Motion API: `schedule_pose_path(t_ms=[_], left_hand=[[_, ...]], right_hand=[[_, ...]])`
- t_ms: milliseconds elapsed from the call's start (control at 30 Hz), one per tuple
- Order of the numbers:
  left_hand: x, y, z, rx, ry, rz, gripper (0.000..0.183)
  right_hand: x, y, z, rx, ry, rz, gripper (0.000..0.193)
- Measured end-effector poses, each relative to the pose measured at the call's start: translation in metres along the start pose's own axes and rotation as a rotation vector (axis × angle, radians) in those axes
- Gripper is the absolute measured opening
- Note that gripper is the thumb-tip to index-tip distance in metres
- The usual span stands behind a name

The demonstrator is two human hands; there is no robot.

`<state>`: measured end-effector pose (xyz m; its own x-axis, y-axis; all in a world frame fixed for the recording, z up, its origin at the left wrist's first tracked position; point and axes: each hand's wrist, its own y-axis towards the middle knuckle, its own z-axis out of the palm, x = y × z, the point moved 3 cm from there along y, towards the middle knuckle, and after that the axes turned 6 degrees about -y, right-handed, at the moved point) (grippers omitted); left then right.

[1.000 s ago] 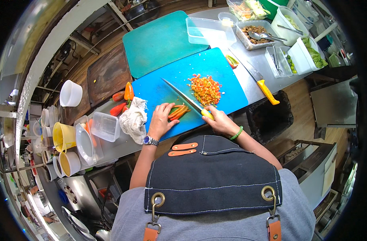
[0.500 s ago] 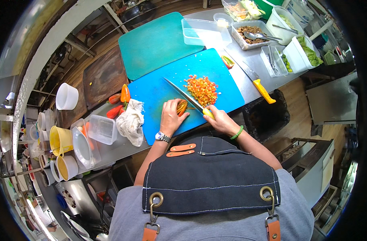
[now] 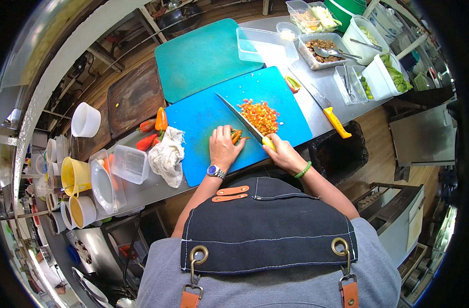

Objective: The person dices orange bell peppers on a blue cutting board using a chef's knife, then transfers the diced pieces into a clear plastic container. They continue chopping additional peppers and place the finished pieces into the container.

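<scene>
On the blue cutting board (image 3: pixel 196 159), my left hand (image 3: pixel 223 150) curls over orange pepper strips (image 3: pixel 236 136) and presses them down. Its fingers partly hide them. My right hand (image 3: pixel 286 155) grips the yellow handle of a kitchen knife (image 3: pixel 238 114), whose long blade points away and to the left. That blade lies between the strips and a heap of finely diced red and orange pepper (image 3: pixel 260 116). A few loose pale bits are scattered on the board. Whole red and orange peppers (image 3: pixel 161 119) and a crumpled white cloth (image 3: pixel 166 156) are left of the board.
Behind lies a green board (image 3: pixel 203 59); a dark wooden board (image 3: pixel 134 97) is at left. A second yellow-handled knife (image 3: pixel 337 122) and a cut pepper piece (image 3: pixel 293 84) rest at right. Food tubs (image 3: pixel 324 50) stand far right, and plastic containers (image 3: pixel 130 164) at left.
My left hand has shifted slightly right and its fingers now lie more over the pepper strips. The knife's tip has swung a little to the right, closer to the diced heap.
</scene>
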<state>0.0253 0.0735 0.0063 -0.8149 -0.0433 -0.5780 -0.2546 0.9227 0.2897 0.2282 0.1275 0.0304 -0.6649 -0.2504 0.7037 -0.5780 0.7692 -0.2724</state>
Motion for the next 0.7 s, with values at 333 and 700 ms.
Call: schedule_pose_path(t_ms=[333, 700], left_hand=[[0.011, -0.018, -0.022, -0.009, -0.157, -0.032, 0.041], [0.007, -0.022, -0.03, 0.039, -0.291, 0.055, 0.031]], right_hand=[[0.003, -0.003, 0.013, 0.012, -0.037, -0.046, 0.037], [0.006, 0.009, -0.002, 0.068, -0.079, -0.082, 0.033]])
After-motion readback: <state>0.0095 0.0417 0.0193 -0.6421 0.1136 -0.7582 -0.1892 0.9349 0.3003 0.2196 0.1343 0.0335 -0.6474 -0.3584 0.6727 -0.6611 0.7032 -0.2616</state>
